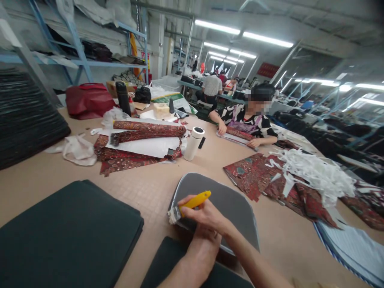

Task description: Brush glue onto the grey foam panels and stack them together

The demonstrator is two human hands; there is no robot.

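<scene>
A grey panel with rounded corners and a whitish rim lies in front of me, raised a little above the table. My right hand is closed round a paintbrush with a yellow handle. Its pale bristles touch the panel's left edge, pointing down and left. My left hand rests at the panel's near edge, just under my right hand; its fingers are mostly hidden. Dark green sheets lie partly beneath my left forearm, and a larger dark green stack lies to the left.
A white flask stands beyond the panel, beside patterned red rolls. Across the table a co-worker handles a patterned piece. At right lie patterned red sheets and white strips. A dark stack rises at far left.
</scene>
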